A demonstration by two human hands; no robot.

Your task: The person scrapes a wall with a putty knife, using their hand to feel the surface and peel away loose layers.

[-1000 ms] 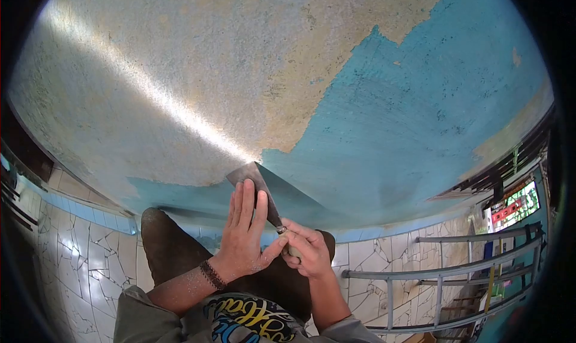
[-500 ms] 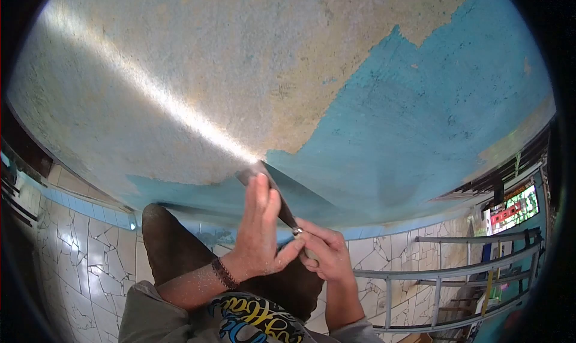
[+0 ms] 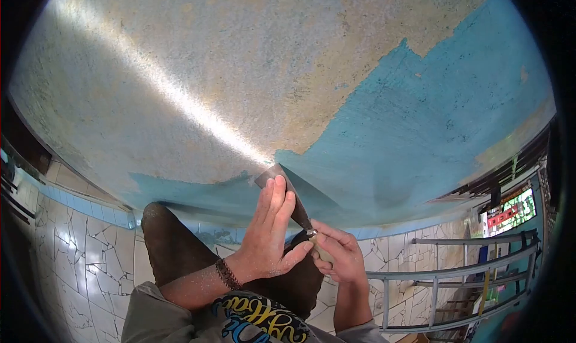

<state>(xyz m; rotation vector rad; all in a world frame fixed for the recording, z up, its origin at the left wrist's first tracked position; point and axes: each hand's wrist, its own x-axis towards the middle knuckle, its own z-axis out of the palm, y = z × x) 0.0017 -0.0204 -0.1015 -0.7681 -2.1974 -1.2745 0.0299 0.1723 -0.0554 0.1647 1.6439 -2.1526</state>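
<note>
Head view: right hand [image 3: 339,256] is closed around the handle of the scraper [image 3: 273,176]. Left hand [image 3: 270,232] lies flat, fingers pressed together on the blade. The blade edge touches the wall [image 3: 180,73] where blue paint [image 3: 420,133] meets bare plaster.

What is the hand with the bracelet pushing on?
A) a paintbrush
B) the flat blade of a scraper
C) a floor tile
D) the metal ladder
B: the left hand, with the bracelet on its wrist, lays its fingers flat on the scraper against the wall, and the right hand grips the handle.
</note>
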